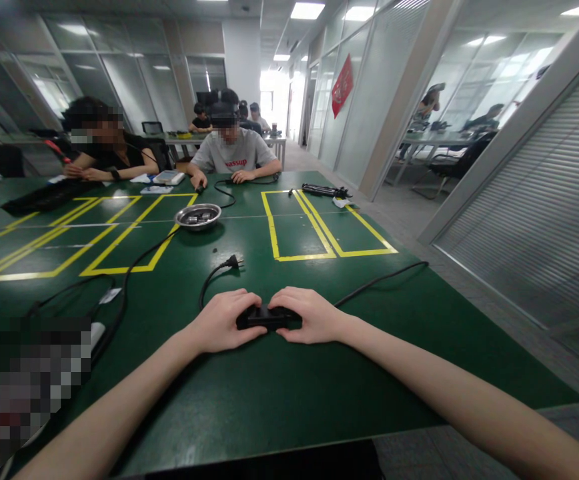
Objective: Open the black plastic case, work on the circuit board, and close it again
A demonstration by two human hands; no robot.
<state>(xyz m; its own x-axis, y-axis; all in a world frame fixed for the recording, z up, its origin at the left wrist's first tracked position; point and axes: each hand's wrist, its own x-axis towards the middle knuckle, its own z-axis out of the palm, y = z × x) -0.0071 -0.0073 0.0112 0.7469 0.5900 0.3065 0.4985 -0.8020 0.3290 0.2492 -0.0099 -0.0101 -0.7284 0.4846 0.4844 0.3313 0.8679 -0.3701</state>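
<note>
Two bare hands meet over a green table [279, 407], gripping a dark, block-like black device [269, 320] from either end, near the table's front edge. The left hand [223, 321] pinches its left end between thumb and fingers, the thumb along the near side and the fingers curled over the far side. The right hand [312, 315] clasps the opposite end in the same way, both grips closed to the device's width, with a short stretch of black casing bare between them. Off to the left, a pixelated item [24, 393] lies beside black cables.

Just beyond the hands, a black plug [233, 262] lies with its prongs pointing right, its cord curving down behind the left hand; another black cable [382, 283] stretches away from behind the right hand. Whether either joins the device cannot be told.

Farther back, a metal bowl [198, 225] holds small metal parts near yellow tape outlines [305, 258]. Across the table, a person in a grey shirt [234, 155] wears a headset, both hands on the tabletop.
</note>
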